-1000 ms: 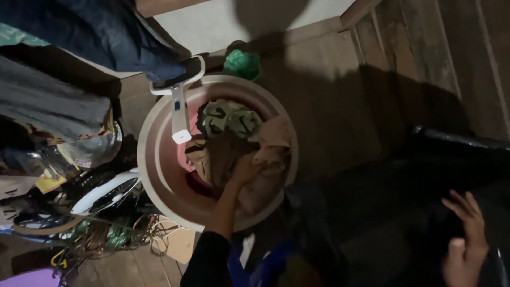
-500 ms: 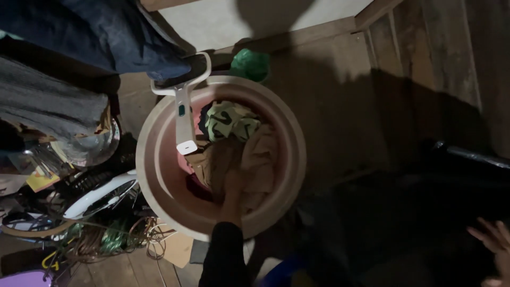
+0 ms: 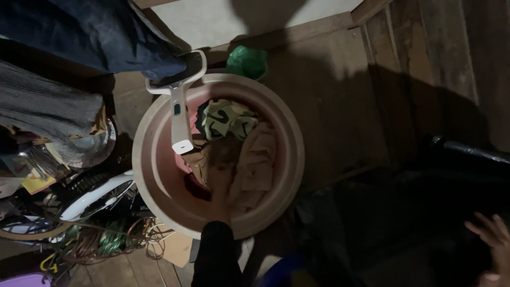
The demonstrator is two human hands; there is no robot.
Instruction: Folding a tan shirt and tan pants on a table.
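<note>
Head view: the only camera I have, looking straight down; the light is dim and the right half is mostly shadow.
Left hand (image 3: 218, 187): I see it reaching down into the tub, pressed onto the tan cloth; the fingers sink into the folds, so I cannot tell whether they are closed around the cloth or only lying on it; a dark sleeve (image 3: 215, 255) covers the arm and runs off the bottom edge.
Right hand (image 3: 491, 242): at the bottom right corner, fingers spread wide, holding nothing that I can see; it is blurred and partly cut off by the edge; it sits over something black that I cannot make out.
Tub (image 3: 159, 170): a round pinkish tub on the wooden floor, filling the middle of the view.
Tan cloth (image 3: 255, 159): crumpled in the middle of the tub, under the left hand; a green patterned cloth (image 3: 226, 119) lies just beyond it toward the far rim; a dark red scrap shows beside the hand, too dim for me to name.
White handle (image 3: 180, 125): a long white tool lies across the tub's far left rim, its end over the clothes; its head is half hidden under dark hanging clothes (image 3: 106, 37).
Green bag (image 3: 245, 61): just beyond the far rim, partly in shadow.
Left clutter (image 3: 90, 199): a white fan, cords and oddments, tangled and hard for me to separate.
</note>
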